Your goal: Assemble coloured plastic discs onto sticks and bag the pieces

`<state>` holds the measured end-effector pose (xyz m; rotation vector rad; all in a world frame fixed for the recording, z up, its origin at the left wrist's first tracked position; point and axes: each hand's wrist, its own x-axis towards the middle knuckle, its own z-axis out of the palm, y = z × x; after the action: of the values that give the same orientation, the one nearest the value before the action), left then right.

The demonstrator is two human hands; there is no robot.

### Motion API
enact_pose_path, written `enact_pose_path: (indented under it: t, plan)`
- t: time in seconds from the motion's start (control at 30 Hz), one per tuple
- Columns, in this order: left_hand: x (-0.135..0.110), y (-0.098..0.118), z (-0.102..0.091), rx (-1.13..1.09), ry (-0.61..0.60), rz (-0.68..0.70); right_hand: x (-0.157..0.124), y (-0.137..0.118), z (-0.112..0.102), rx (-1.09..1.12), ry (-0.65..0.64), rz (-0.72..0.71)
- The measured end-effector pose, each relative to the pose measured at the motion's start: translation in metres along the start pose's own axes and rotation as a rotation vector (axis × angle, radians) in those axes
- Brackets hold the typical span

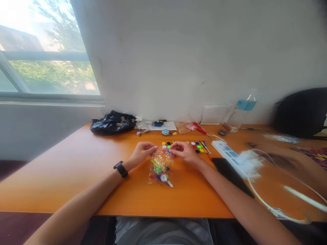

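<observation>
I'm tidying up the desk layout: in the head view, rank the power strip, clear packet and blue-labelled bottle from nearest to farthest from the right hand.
From the right hand:
1. Clear packet: in its grip, toward the left.
2. Power strip: off to the right.
3. Blue-labelled bottle: farther back, also right.
</observation>
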<state>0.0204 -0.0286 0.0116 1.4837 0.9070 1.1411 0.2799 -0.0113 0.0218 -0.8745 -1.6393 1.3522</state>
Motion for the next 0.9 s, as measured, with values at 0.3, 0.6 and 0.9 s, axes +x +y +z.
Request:
enact_pose_path:
  t: [0.3, 0.6, 0.9]
  plan:
    - [0.001, 0.005, -0.005, -0.034, -0.035, 0.026, 0.000, 0.006, -0.002, 0.072, 0.099, -0.016]
    - [-0.001, 0.003, -0.002, 0.002, -0.060, -0.008, -0.003, 0.001, 0.008, 0.031, 0.029, 0.015]
    - [-0.002, 0.010, 0.002, 0.030, -0.088, 0.047, -0.003, 0.004, 0.007, 0.007, 0.059, 0.008]
